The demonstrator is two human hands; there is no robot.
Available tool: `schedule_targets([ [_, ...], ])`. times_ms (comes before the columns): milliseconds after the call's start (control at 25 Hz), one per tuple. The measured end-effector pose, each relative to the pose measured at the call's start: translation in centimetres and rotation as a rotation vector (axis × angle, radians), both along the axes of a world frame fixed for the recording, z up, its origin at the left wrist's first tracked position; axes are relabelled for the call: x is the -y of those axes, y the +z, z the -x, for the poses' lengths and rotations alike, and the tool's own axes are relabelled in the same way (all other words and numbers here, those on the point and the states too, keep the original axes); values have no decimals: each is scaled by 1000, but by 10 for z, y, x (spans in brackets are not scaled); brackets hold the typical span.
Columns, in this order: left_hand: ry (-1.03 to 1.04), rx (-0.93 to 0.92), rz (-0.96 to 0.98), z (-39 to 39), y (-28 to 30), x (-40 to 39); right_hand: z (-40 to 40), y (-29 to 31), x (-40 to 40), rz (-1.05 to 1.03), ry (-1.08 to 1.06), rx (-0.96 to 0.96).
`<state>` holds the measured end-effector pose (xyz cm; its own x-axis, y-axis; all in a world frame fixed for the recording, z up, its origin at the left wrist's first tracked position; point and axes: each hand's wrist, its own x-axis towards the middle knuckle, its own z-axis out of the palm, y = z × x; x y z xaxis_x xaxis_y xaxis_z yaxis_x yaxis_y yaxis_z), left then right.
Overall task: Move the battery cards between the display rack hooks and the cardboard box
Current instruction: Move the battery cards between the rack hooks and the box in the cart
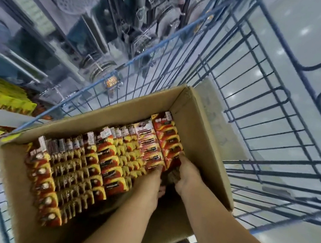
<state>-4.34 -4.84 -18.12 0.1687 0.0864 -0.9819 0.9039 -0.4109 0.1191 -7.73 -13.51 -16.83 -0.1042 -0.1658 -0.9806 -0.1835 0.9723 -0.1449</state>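
I look down into an open cardboard box (206,128) in a blue wire cart (262,108), rows of red-and-yellow battery cards (94,159) inside, left hand (151,179) and right hand (188,173) reaching among the cards, fingertips hidden.

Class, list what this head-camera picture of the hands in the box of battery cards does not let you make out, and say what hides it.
1. Left hand fingertips: buried among the battery cards, so its grip is unclear.
2. Right hand fingers: tucked behind the cards.
3. Card print: blurred and too small.
4. Cardboard box floor: covered by cards and forearms.
5. Rack hooks: left shelves motion-blurred and cut off by the edge.
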Motion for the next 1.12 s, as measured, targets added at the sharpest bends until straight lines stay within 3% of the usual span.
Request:
schedule_targets([
  [160, 511, -125, 121, -1, -9, 11, -8, -8, 4, -27, -179, 17],
  [400, 804, -157, 133, 1, -4, 17, -11, -12, 8, -78, -297, 29],
  [560, 892, -162, 206, -4, 5, 14, -11, -5, 7, -75, -291, 59],
  [800, 833, -152, 250, 0, 34, -1, 2, 17, 0, 13, -25, 19],
  [1000, 758, -71, 271, -11, 51, -20, 5, 47, -5, 92, 24, -45],
  [1120, 722, 3, 318, -22, 72, -34, 10, 74, -12, 139, -40, 38],
])
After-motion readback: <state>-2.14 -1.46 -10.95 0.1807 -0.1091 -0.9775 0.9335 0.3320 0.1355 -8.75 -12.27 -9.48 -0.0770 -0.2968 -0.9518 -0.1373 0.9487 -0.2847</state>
